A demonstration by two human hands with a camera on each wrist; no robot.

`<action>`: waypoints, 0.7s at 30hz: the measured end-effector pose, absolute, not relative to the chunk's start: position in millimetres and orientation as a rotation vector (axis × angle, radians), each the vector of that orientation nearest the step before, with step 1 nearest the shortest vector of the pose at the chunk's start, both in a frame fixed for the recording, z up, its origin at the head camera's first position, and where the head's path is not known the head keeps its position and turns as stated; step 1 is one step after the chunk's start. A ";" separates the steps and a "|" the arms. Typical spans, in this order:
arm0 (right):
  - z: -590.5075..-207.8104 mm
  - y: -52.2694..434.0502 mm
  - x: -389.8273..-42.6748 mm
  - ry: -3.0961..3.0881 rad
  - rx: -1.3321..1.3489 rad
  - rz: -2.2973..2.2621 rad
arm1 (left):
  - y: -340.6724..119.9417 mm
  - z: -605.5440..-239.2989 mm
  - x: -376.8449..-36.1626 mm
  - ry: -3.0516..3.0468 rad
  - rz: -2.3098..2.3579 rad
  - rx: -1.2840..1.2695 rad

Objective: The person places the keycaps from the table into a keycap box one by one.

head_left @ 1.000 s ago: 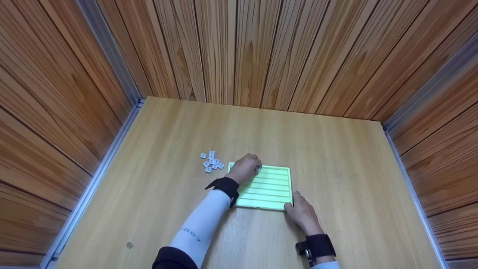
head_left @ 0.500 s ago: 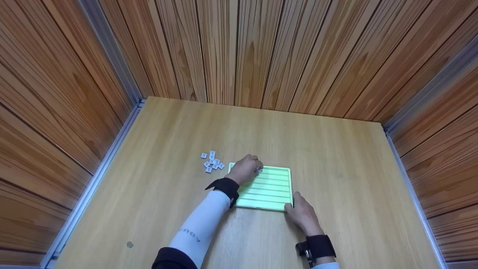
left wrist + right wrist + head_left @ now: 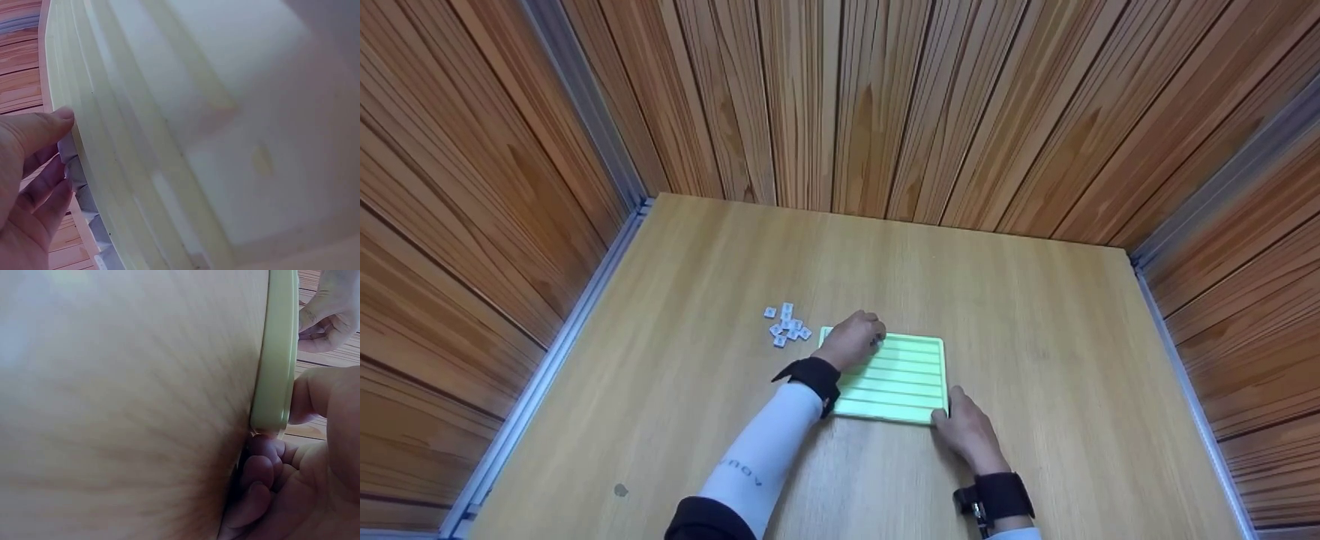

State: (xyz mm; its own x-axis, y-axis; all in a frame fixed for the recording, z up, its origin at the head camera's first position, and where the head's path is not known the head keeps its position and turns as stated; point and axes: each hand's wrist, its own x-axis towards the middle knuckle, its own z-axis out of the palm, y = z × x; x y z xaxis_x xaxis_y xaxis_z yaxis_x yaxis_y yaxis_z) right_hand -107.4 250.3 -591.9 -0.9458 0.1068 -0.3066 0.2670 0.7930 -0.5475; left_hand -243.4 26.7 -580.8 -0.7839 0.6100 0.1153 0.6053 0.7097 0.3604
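Loose pile of tiles [image 3: 786,327] on the table [image 3: 675,390], just left of the green tray [image 3: 904,379]. Left hand [image 3: 851,339] over the tray's far left corner, fingers curled, pinching tiles against the top groove. Tray sits mid-table, flat. Right hand [image 3: 969,429] at the tray's near right corner, thumb and fingers clamped on its edge.

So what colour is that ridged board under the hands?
Pale green board; the head view shows it best.

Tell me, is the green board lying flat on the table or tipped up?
Flat. In the head view the green board lies level on the table; the right hand grips its near corner, and the left hand holds small tiles at its far edge.
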 end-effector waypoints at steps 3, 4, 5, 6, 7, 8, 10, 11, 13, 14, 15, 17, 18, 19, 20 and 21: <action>-591.5 250.1 -107.1 2.733 0.277 -0.883 | 26.2 -579.9 -242.7 2.888 0.634 1.014; -591.4 250.0 -107.0 2.735 0.274 -0.883 | 26.0 -579.6 -242.6 2.883 0.642 1.005; -591.6 250.2 -107.0 2.737 0.270 -0.882 | 25.7 -579.3 -242.5 2.879 0.649 0.994; -591.5 250.1 -106.8 2.743 0.264 -0.879 | 25.5 -579.1 -242.5 2.875 0.652 0.986; -591.4 250.0 -106.9 2.744 0.263 -0.880 | 25.3 -578.8 -242.5 2.873 0.650 0.980; -591.6 250.1 -106.8 2.747 0.261 -0.881 | 25.0 -578.7 -242.7 2.873 0.653 0.979; -591.6 250.1 -106.7 2.751 0.257 -0.883 | 24.8 -578.9 -243.1 2.880 0.653 0.992; -591.6 250.2 -106.6 2.752 0.256 -0.884 | 24.8 -579.0 -243.2 2.887 0.655 1.002; -591.4 250.1 -106.6 2.749 0.259 -0.892 | 24.7 -579.9 -243.6 2.900 0.664 1.018; -591.6 250.2 -106.7 2.746 0.261 -0.893 | 24.6 -580.4 -243.8 2.903 0.668 1.024; -591.7 250.2 -106.7 2.745 0.263 -0.892 | 24.7 -581.0 -244.1 2.908 0.667 1.029; -591.7 250.3 -106.6 2.744 0.264 -0.891 | 24.5 -581.7 -244.1 2.913 0.670 1.026; -591.8 250.4 -106.6 2.747 0.262 -0.889 | 24.5 -581.9 -244.1 2.915 0.675 1.024; -592.0 250.4 -106.5 2.751 0.259 -0.888 | 24.4 -581.9 -243.9 2.917 0.681 1.025; -592.2 250.5 -106.4 2.758 0.254 -0.886 | 24.5 -581.9 -243.9 2.916 0.683 1.023; -592.2 250.5 -106.3 2.763 0.251 -0.888 | 24.5 -581.8 -243.8 2.915 0.686 1.018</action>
